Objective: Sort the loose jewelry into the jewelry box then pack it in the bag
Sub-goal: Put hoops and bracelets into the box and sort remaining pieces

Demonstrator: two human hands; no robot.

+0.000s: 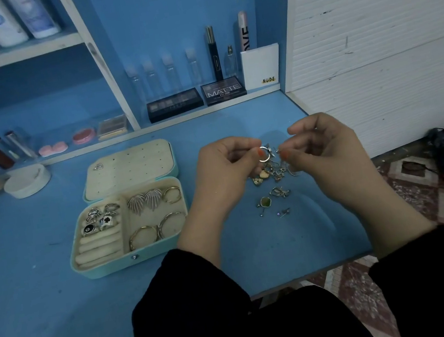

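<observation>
— Three labels read at upper centre: MATTE on the dark palette (223,90), NUDE on the white box (261,66), OVE on the tall tube (244,32).
— Your jewelry box (106,271) sits centre left, open, long side running left-right, lid (130,169) lying toward the shelf (205,111).
— Your left hand (222,180) pinches a silver hoop (263,153); your right hand (327,156) pinches a small silver piece (274,152) beside it, above the loose jewelry (279,191).

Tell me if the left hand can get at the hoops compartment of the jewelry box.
Probably yes. The jewelry box lies open beside the left hand, lid folded back, nothing between them. But that hand pinches a small hoop, and the right hand pinches a jewelry piece alongside.
</observation>
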